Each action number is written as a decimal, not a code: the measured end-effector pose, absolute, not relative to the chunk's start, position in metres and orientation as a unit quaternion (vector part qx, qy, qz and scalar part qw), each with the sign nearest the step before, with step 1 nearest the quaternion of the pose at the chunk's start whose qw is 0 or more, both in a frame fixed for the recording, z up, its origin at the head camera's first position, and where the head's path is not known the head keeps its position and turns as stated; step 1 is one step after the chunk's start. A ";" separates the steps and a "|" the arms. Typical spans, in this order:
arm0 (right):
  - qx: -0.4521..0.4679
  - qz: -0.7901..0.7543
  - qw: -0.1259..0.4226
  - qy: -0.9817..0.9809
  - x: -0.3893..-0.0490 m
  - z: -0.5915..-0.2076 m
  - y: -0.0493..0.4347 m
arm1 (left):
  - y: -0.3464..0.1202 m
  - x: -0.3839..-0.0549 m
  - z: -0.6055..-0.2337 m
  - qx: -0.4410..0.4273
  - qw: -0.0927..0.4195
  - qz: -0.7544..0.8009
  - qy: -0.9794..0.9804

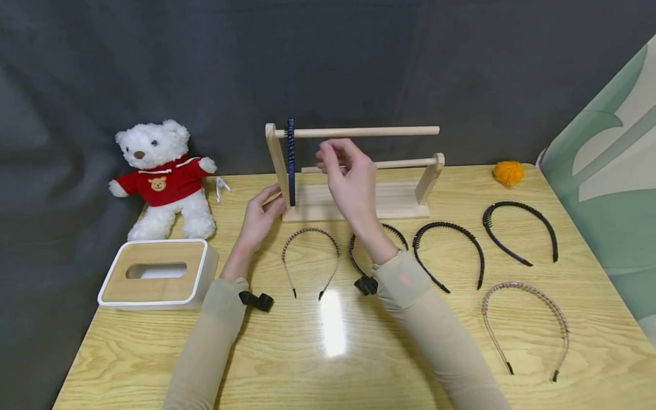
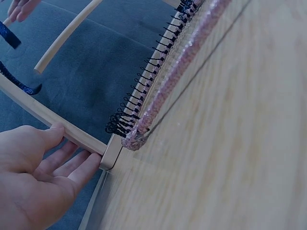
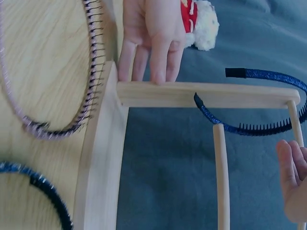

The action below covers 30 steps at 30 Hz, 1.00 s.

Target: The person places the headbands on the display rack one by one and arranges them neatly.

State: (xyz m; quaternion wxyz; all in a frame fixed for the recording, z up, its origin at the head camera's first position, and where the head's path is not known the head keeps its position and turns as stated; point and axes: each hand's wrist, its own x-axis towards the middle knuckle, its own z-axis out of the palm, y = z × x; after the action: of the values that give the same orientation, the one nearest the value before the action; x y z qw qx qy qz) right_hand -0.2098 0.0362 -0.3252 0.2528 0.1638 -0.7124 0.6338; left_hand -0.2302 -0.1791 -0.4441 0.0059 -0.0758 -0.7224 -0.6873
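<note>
A pale wooden rack [image 1: 359, 212] with two rods stands at the back of the table. On its upper rod [image 1: 369, 131], close to the left post, hangs a dark blue toothed headband [image 1: 291, 165]. My left hand [image 1: 260, 219] holds the lower part of that post; in the left wrist view the thumb lies on one side of the post [image 2: 72, 128] and the fingers on the other. My right hand [image 1: 353, 176] is in front of the rods, its fingers loosely bent with nothing between them. In the right wrist view its fingers [image 3: 288, 167] are near the upper rod.
Pink headbands [image 1: 310, 230] [image 1: 525, 286] and dark headbands [image 1: 446, 225] [image 1: 523, 203] lie before and right of the rack. A white teddy bear [image 1: 169, 188], a tissue box [image 1: 154, 290] and a small white clip [image 1: 220, 188] are left; an orange fuzzy ball [image 1: 508, 172] is back right.
</note>
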 end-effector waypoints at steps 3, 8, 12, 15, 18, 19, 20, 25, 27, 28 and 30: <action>0.158 0.636 0.244 -0.715 -0.208 -0.327 0.042 | -0.180 -0.230 -0.445 -0.075 0.006 -0.688 -0.721; 0.168 0.623 0.247 -0.723 -0.205 -0.328 0.054 | -0.181 -0.230 -0.446 -0.072 0.007 -0.691 -0.719; 0.169 0.611 0.249 -0.732 -0.203 -0.329 0.067 | -0.181 -0.230 -0.445 -0.076 0.006 -0.692 -0.718; 0.169 0.603 0.244 -0.741 -0.199 -0.329 0.078 | -0.180 -0.230 -0.444 -0.079 0.004 -0.694 -0.716; 0.167 0.593 0.238 -0.751 -0.197 -0.329 0.089 | -0.179 -0.231 -0.442 -0.081 0.004 -0.695 -0.715; 0.166 0.588 0.238 -0.755 -0.196 -0.329 0.094 | -0.179 -0.231 -0.442 -0.081 0.005 -0.695 -0.714; 0.165 0.583 0.240 -0.759 -0.195 -0.329 0.098 | -0.179 -0.231 -0.441 -0.082 0.005 -0.695 -0.715; 0.163 0.553 0.244 -0.780 -0.190 -0.329 0.116 | -0.179 -0.233 -0.441 -0.085 0.008 -0.696 -0.713; 0.163 0.545 0.235 -0.788 -0.187 -0.329 0.123 | -0.179 -0.233 -0.442 -0.082 0.006 -0.697 -0.713; 0.162 0.543 0.230 -0.791 -0.185 -0.329 0.127 | -0.179 -0.233 -0.443 -0.081 0.005 -0.696 -0.713; 0.158 0.542 0.217 -0.796 -0.182 -0.328 0.136 | -0.179 -0.232 -0.444 -0.079 0.003 -0.695 -0.715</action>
State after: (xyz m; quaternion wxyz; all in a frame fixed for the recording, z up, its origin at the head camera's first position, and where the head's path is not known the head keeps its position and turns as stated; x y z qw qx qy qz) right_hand -0.1823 0.1360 -0.3285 0.2172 0.1584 -0.7965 0.5416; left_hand -0.2321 -0.1795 -0.4436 0.0025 -0.0789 -0.7146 -0.6951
